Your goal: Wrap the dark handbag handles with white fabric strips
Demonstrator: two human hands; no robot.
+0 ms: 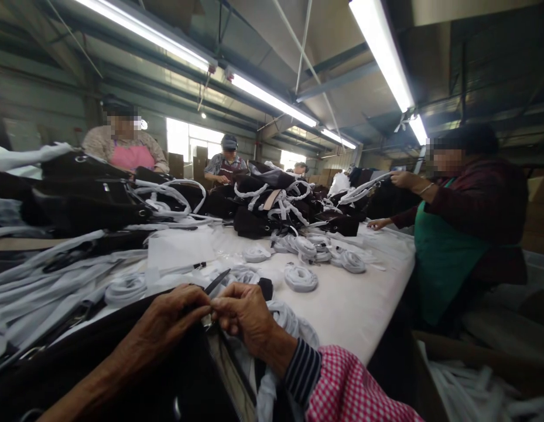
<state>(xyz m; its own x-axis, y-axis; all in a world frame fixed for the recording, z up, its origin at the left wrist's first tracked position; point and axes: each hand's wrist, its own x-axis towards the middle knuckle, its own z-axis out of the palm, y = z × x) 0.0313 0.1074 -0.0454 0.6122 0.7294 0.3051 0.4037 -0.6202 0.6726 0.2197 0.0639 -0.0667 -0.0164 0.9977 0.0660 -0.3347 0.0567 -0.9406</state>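
Note:
A black bag (166, 375) lies in front of me, with metal rings and an open, light-lined edge. At its upper edge my left hand (177, 310) pinches with the fingertips pressed together. My right hand (247, 316) meets it there, thumb and forefinger closed in a pinch. What lies between the fingertips is too small to make out. A metal fitting (207, 321) shows just under them. Behind the fingers a dark pointed strip (217, 282) sticks up. White-wrapped straps (291, 319) lie beside my right wrist.
Coiled white-wrapped straps (301, 278) lie on the white table (342, 305). Black bags (91, 193) are heaped at left and across the middle. A co-worker in a green apron (447, 252) handles a strap at right; others work behind. A box (474, 357) holds white strips.

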